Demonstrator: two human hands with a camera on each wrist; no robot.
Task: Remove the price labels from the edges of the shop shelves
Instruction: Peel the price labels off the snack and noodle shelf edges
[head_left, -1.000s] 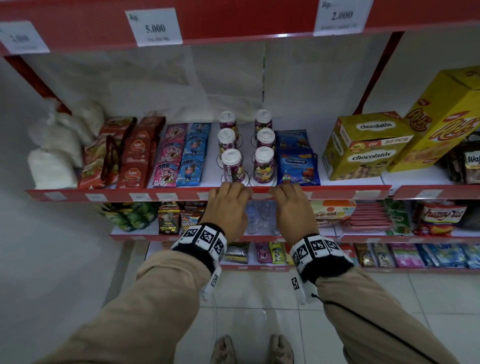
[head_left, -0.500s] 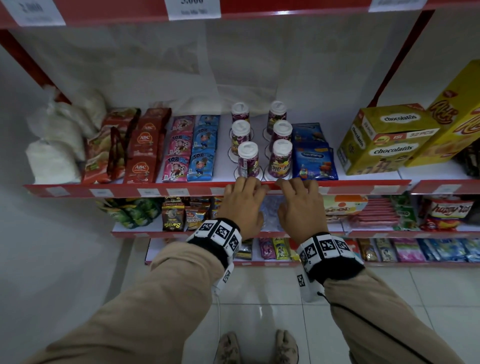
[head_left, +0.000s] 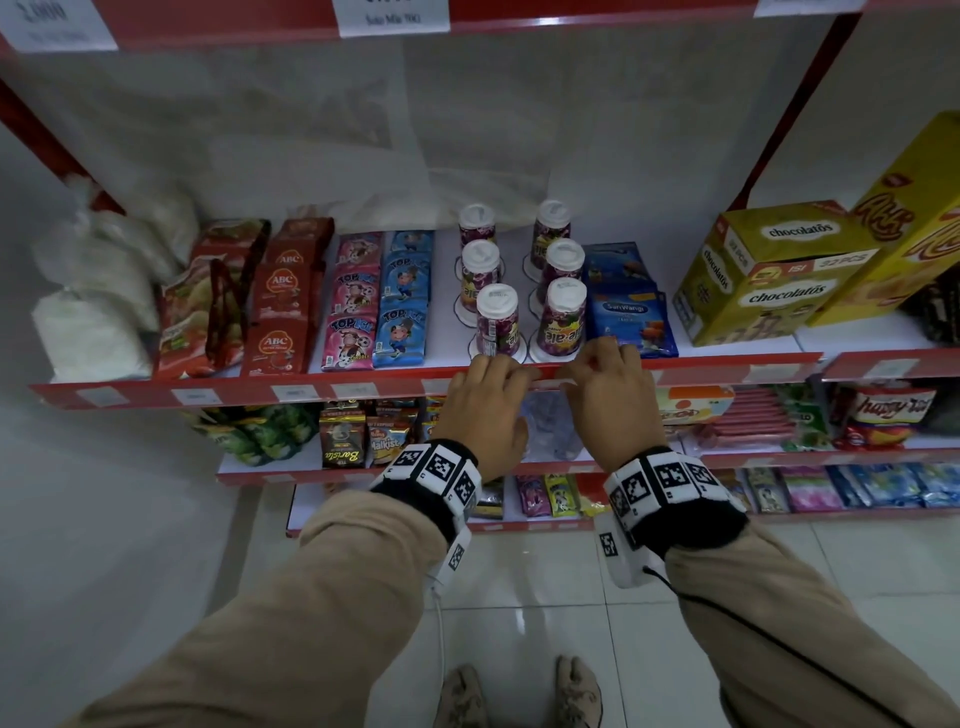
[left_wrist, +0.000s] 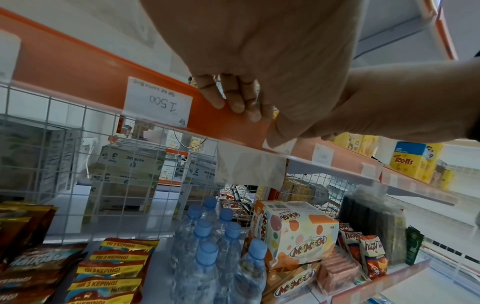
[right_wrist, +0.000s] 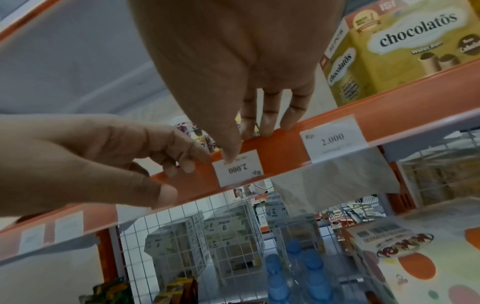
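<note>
Here, left hand (head_left: 483, 410), right hand (head_left: 613, 400) on shelf edge (head_left: 244, 394) (tiled floor (head_left: 519, 597) below)

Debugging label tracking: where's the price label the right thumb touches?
Right wrist view, centre: the price label sits on the shelf edge, pressed by the right hand, between the left hand and another 2.000 label.

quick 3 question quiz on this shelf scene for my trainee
1. True or false: the right hand has its thumb on a price label reading 2.000.
2. What stands on the shelf just behind the red shelf edge where both hands work? A water bottles; B white-lidded drink cups; C a Momogi box.
3. Fill in: the neighbouring label to the left of the left hand reads ____.
Key: 1 true; 2 B; 3 1.500
</note>
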